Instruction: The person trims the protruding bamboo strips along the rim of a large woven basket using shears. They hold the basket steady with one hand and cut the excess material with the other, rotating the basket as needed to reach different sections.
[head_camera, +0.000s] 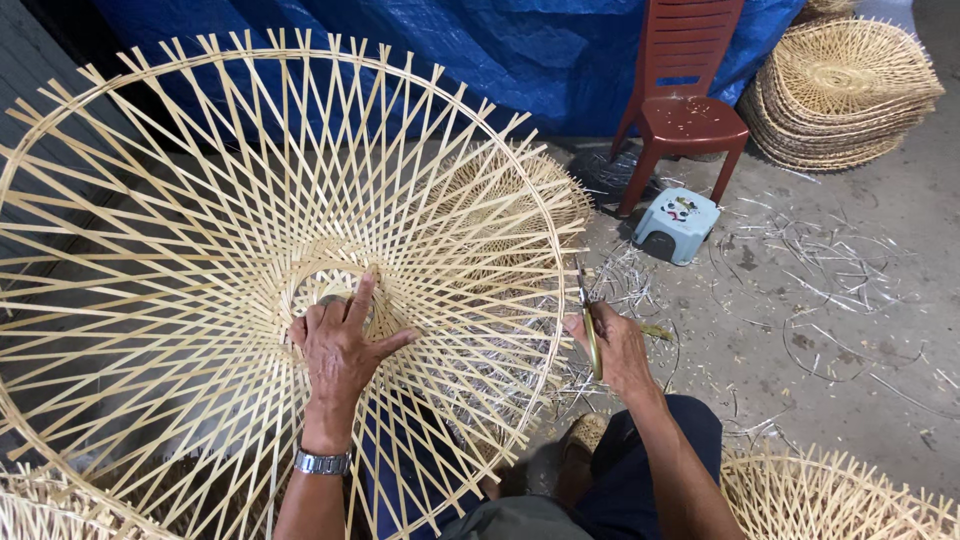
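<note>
L hand (340, 345) fingers spread flat on bamboo frame (200, 200) hub; R hand (615, 350) fingers clenched round scissors (588, 315) nr rim.

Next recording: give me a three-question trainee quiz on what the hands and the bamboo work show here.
1. True or false: the left hand lies flat on the woven bamboo frame near its central ring.
2. What does the right hand hold?
A. scissors
B. a hammer
C. a paintbrush
3. Fill in: under the red plastic chair stands a small pale blue ____.

Key
1. True; the fingers spread over the strips by the ring.
2. A; the blades point up beside the frame's rim.
3. Stool; it sits on the concrete floor among the offcuts.
</note>
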